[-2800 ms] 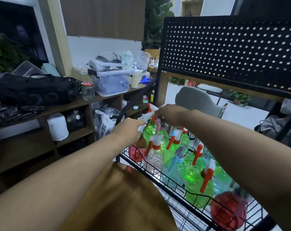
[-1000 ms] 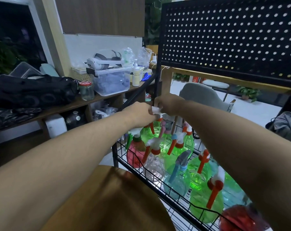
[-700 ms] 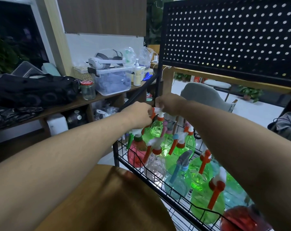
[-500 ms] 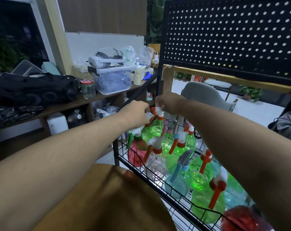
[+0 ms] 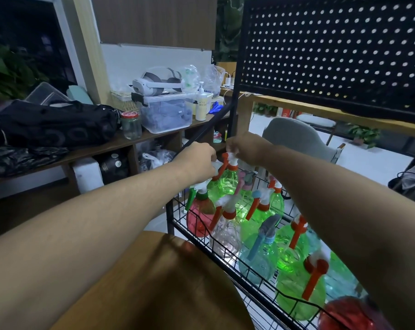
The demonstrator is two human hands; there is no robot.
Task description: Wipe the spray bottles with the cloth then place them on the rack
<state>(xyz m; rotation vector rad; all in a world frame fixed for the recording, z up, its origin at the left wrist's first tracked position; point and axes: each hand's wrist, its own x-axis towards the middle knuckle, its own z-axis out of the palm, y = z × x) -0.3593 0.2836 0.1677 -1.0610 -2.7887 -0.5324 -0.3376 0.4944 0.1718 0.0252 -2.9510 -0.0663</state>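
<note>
My right hand (image 5: 245,146) pinches the white-and-orange sprayer head of a green spray bottle (image 5: 228,183), which hangs over the far left end of the black wire rack (image 5: 169,217). My left hand (image 5: 197,160) grips a white cloth (image 5: 216,166) and presses it against the bottle's orange trigger. Several spray bottles stand in the rack's basket: a red one (image 5: 198,221), a clear one (image 5: 225,233), a pale blue one (image 5: 259,260) and green ones (image 5: 294,291).
A black pegboard (image 5: 332,55) hangs over the rack. A round wooden tabletop (image 5: 159,287) lies right below my arms. To the left, a wooden shelf (image 5: 94,150) holds a black bag (image 5: 54,125), a jar (image 5: 130,125) and a plastic box (image 5: 166,114). A grey chair (image 5: 294,136) stands behind.
Since the earliest frame both hands have lifted the green bottle a little higher over the basket. In the last second they stay nearly in place while the cloth shifts around the sprayer head.
</note>
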